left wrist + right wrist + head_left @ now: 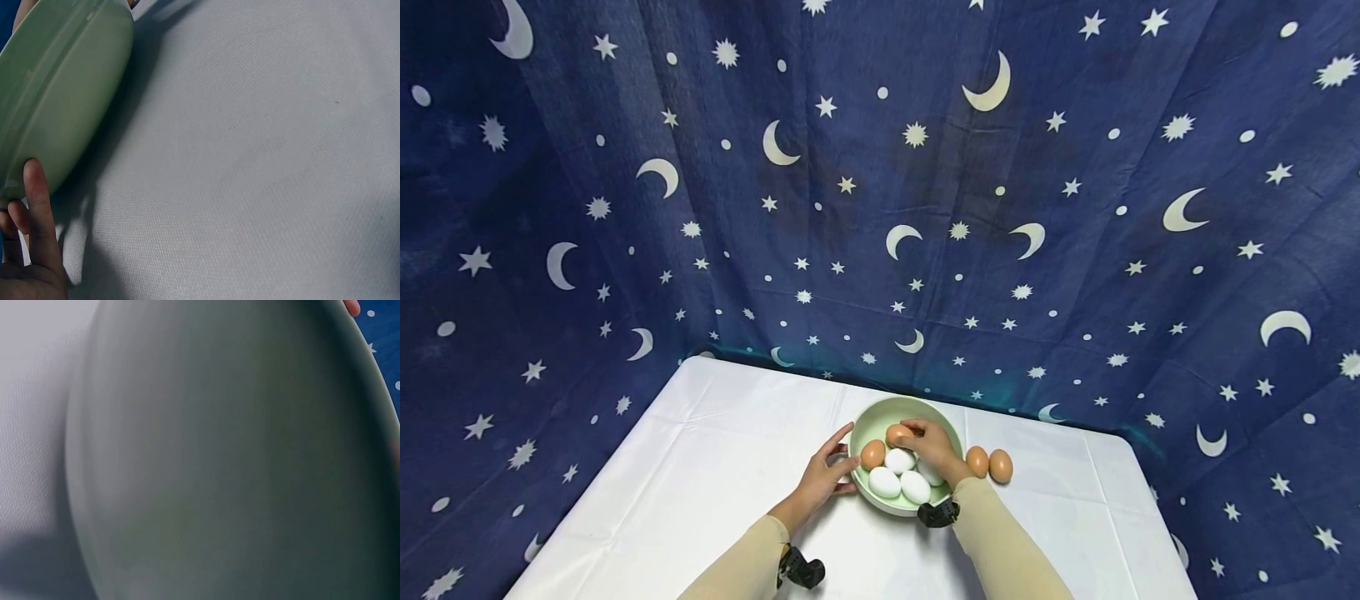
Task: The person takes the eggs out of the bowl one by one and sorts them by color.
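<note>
We note the left hand, fingers spread wide against the bowl's left side, apparently steadying it, while the right hand's fingers pinch a brown egg inside the bowl, presumably for controlled placement.

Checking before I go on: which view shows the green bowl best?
The head view: the green bowl shows from above, eggs inside. Left wrist shows part of its outside; right wrist, a blurred close-up of its outside.

Right grip partly hides brown egg; bowl cropped in wrist views.
</note>
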`<act>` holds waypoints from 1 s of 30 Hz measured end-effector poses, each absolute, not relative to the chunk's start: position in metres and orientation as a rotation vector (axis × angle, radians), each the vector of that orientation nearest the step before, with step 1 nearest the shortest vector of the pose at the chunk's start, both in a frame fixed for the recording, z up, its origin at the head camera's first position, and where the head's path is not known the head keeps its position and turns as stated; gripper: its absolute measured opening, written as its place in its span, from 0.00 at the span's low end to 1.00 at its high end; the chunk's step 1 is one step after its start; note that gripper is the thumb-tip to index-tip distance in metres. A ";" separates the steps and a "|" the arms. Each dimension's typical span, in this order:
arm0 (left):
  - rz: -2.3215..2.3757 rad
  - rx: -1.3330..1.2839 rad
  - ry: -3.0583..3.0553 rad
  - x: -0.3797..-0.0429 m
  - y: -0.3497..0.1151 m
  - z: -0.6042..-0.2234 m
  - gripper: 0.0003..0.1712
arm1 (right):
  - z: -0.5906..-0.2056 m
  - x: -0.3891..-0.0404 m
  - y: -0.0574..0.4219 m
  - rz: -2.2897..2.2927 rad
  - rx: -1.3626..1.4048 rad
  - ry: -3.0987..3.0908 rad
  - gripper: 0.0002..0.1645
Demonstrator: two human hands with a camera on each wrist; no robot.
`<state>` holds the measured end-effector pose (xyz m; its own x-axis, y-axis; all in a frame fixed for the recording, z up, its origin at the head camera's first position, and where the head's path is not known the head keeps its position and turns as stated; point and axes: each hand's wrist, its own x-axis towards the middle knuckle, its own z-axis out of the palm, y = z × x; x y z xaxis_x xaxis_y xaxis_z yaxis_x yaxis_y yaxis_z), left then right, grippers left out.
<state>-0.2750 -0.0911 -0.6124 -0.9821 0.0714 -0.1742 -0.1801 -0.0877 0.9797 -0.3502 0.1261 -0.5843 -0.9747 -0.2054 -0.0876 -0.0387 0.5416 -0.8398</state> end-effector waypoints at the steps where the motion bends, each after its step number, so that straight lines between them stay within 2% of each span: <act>1: 2.195 -0.118 1.999 -0.275 -0.091 -0.613 0.38 | -0.584 -0.350 0.126 -1.406 -0.201 2.608 0.25; 14: 2.188 -0.121 1.978 -0.274 -0.091 -0.613 0.39 | -0.586 -0.354 0.127 -1.512 -0.175 2.612 0.27; 21: 2.202 -0.114 1.956 -0.266 -0.091 -0.584 0.38 | -0.577 -0.352 0.132 -1.550 -0.146 2.687 0.28; 30: 2.185 -0.119 2.017 -0.275 -0.091 -0.615 0.39 | -0.564 -0.341 0.138 -1.619 -0.098 2.723 0.25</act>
<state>-0.2746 -0.0911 -0.6154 -0.9831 0.0675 -0.1703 -0.1752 -0.0738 0.9818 -0.3410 0.1380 -0.5635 -0.9977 -0.0390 0.0555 -0.0674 0.4766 -0.8765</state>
